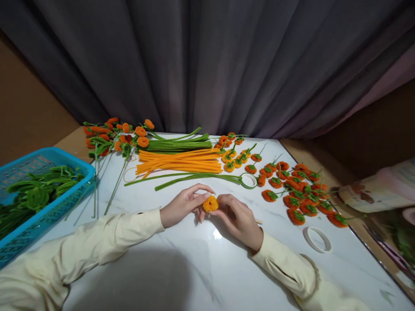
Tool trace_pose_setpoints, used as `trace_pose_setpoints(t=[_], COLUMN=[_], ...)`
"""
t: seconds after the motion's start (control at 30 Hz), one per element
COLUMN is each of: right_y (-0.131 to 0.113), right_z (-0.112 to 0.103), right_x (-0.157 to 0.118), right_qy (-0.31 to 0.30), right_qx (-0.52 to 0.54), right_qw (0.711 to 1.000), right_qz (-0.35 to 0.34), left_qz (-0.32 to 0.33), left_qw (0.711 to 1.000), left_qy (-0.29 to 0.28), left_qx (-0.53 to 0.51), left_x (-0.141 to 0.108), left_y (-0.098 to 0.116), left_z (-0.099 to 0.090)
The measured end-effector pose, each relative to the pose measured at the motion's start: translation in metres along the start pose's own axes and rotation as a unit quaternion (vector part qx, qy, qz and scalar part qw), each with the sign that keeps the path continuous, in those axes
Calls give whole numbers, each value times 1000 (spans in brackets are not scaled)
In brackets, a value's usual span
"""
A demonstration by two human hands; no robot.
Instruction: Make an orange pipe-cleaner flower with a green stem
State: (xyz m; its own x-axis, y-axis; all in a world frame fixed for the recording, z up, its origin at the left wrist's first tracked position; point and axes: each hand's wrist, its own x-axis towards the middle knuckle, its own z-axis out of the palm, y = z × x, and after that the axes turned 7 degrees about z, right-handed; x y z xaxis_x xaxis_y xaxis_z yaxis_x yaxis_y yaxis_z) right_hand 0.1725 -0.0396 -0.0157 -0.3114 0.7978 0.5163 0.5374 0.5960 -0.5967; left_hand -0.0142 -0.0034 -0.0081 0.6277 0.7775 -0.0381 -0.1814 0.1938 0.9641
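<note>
Between my two hands, above the white tabletop, is a small yellow-orange pipe-cleaner flower (210,203) with a dark hole in its middle. My left hand (185,204) pinches it from the left between thumb and fingers. From the right, the curled fingers of my right hand (239,218) grip the flower's edge. The pale end of a thin stick (258,221) shows beside my right hand; whether that hand holds it, I cannot tell. Just beyond lie loose orange pipe cleaners (181,162) and green pipe cleaners (194,177).
A blue basket (87,170) of green pipe-cleaner leaves stands left. Orange flowers on stems (106,134) lie back left; yellow flowers (238,160) and many orange flowers (301,190) lie right. A green tape roll (248,180) and a white ring (317,239) rest there. A dark curtain (207,65) hangs behind.
</note>
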Motion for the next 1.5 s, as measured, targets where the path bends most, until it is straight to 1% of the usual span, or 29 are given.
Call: trace_pose_setpoints(t=[0.1, 0.3, 0.43, 0.5, 0.6, 0.8, 0.97, 1.13, 1.27, 1.4, 1.5], right_y=[-1, -1, 0, 0, 1, 4, 0, -5, -6, -7, -8], right_z=[-1, -3, -3, -3, -3, 0, 2, 2, 2, 2, 2], right_x=[0, 0, -1, -1, -1, -4, -5, -5, -4, -4, -4], right_qy=[6, -8, -7, -3, 4, 11, 43, 55, 63, 53, 48], right_qx=[1, 27, 37, 35, 28, 19, -13, -33, -36, -36, -36], right_qw=[1000, 999, 999, 999, 1000, 998, 997, 997, 996, 996, 997], right_qz=[5, -19, -14, -11, -12, -63, -60, -54, -49, -57, -50], left_qz=[15, 48, 43, 40, 64, 139, 205, 270, 290, 308, 319], left_qw=[1000, 997, 998, 997, 991, 957, 927, 888, 868, 851, 839], left_qy=[4, 37, 29, 25, 37, 65, 67, 55, 57, 50, 46], left_qx=[12, 39, 47, 63, 114, 245, 306, 368, 398, 423, 438], left_x=[-1, -1, -4, -6, -8, -10, -11, -12, -11, -12, -12], left_y=[0, 1, -1, -2, -4, -7, -8, -7, -6, -7, -7], left_z=[0, -1, 1, 2, 1, -1, -1, -1, 0, 0, -1])
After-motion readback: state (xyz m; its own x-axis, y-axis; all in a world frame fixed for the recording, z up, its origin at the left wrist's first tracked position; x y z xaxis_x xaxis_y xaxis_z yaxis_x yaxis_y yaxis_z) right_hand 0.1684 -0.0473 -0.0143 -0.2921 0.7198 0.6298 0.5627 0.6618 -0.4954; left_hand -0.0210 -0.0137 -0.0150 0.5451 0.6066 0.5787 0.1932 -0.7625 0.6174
